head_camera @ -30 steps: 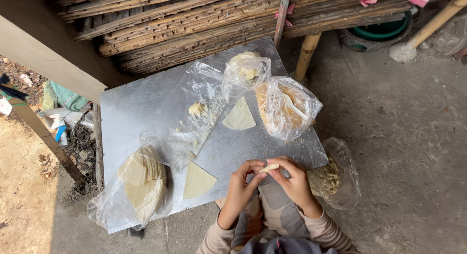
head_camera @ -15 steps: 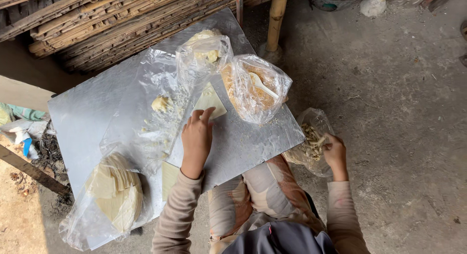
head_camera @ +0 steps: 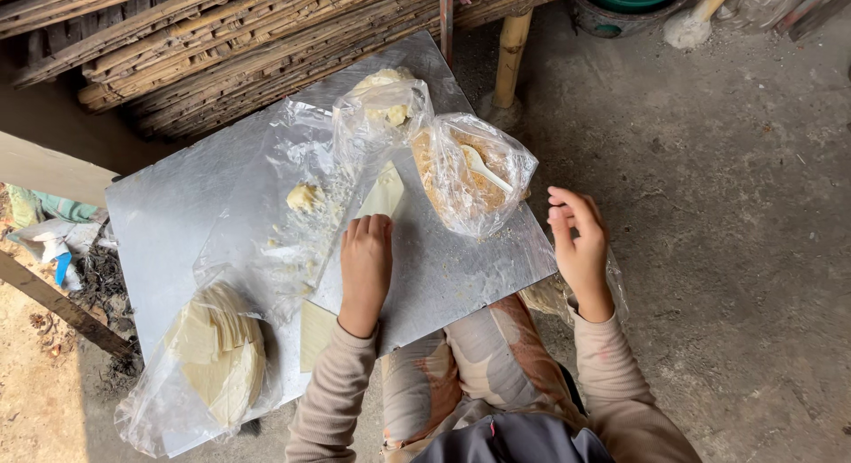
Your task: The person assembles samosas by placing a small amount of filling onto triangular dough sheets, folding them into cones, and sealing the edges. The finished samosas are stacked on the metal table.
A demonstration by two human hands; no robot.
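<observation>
Head view looks straight down on my knees, in patterned trousers, tucked under the near edge of a bare metal sheet (head_camera: 177,223) that serves as the worktable. My left hand (head_camera: 365,266) lies flat and palm down on the sheet, fingers together and closed on nothing, its fingertips touching the near edge of a pale triangular wrapper (head_camera: 383,193). My right hand (head_camera: 581,241) hovers off the right edge of the sheet, fingers loosely curled and half open; I can see nothing held in it. Beneath that hand a clear bag (head_camera: 551,294) with something yellowish in it hangs partly hidden by the table edge. To my near left sits a bag of stacked round wrappers (head_camera: 217,357), and a second triangular piece (head_camera: 316,333) lies just beside my left wrist. Beyond the fingertips stands an open bag of crumbly orange-brown filling (head_camera: 465,175) with a white spoon (head_camera: 486,168) in it, and a small lump of dough (head_camera: 303,197) rests on crumpled plastic. To work the wrapper well, I judge the left hand should pin it lightly without creasing, while the right comes in over the spoon handle, well clear of the bag's loose rim.
</observation>
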